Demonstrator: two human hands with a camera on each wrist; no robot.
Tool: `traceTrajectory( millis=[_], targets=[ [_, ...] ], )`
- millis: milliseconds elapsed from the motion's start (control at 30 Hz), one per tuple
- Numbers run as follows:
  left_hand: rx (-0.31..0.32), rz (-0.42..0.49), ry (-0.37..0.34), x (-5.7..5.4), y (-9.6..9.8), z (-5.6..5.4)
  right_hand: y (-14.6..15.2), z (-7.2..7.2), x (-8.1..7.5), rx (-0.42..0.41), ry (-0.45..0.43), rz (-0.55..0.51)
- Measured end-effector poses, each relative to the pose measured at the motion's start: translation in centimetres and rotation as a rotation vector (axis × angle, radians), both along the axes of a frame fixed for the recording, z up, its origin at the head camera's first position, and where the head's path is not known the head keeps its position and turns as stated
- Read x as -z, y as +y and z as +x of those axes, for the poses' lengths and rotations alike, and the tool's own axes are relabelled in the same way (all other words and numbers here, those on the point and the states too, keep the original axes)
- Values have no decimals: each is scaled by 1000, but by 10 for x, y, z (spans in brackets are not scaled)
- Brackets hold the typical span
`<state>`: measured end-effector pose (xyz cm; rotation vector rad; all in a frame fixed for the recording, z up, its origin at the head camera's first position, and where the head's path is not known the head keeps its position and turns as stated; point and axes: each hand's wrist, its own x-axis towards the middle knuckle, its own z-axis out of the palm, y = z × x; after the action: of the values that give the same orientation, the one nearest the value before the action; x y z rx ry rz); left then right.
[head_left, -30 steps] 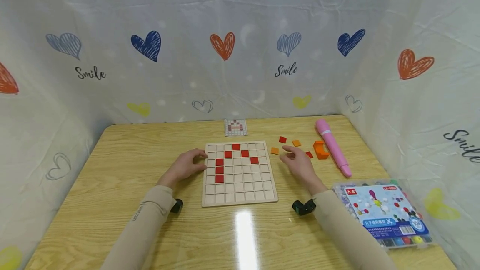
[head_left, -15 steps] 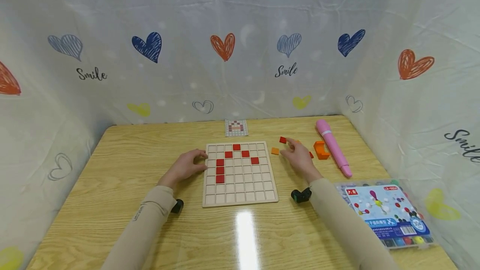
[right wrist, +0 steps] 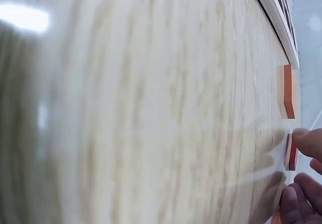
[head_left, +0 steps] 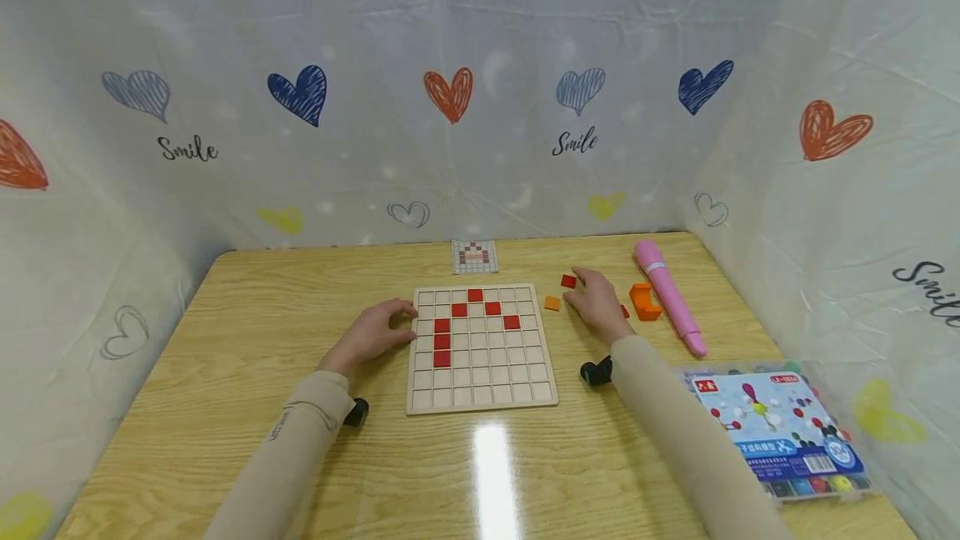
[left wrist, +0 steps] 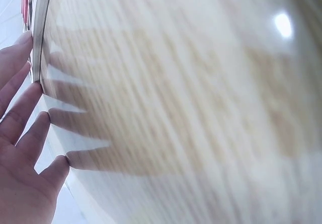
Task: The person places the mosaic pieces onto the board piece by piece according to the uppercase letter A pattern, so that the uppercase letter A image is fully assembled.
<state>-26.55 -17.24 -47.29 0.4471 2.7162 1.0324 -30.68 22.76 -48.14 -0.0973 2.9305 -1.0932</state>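
Reaching farther now, my loosely parted right hand (head_left: 597, 302) brings 1 red tile (head_left: 568, 281) within reach, gripping nothing visible; my spread left hand (head_left: 371, 332) touches the board (head_left: 481, 375).

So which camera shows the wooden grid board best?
The head view: it shows the whole wooden grid board and the red tiles on it. The left wrist view catches little more than its edge, upper left; the right wrist view likewise, upper right.
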Motion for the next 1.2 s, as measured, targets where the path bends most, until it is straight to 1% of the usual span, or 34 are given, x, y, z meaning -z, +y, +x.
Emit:
traceTrajectory(
  millis=[167,300,367,433,567,767,967,1100,1200],
  targets=[
    [2,5,4,1,0,-1,-1,-6,4,-46,44,58],
    [-4,8,-6,0,0,0,-1,-4,4,-78,89,75],
    [-7,10,-9,0,0,0,-2,-2,3,-80,102,69],
    [-6,11,-10,0,1,1,-2,1,1,-82,108,66],
    [-8,10,-13,1,1,1,-2,5,-1,-73,83,68],
    [-13,4,-18,-1,2,1,-3,2,-1,-45,39,60],
    [-8,14,-14,-1,2,1,-5,0,1,-53,88,105],
    [-3,12,-4,0,2,1,-7,1,1,-69,109,136],
    [0,8,3,0,1,1,-6,3,-1,-92,117,181]
  ],
)
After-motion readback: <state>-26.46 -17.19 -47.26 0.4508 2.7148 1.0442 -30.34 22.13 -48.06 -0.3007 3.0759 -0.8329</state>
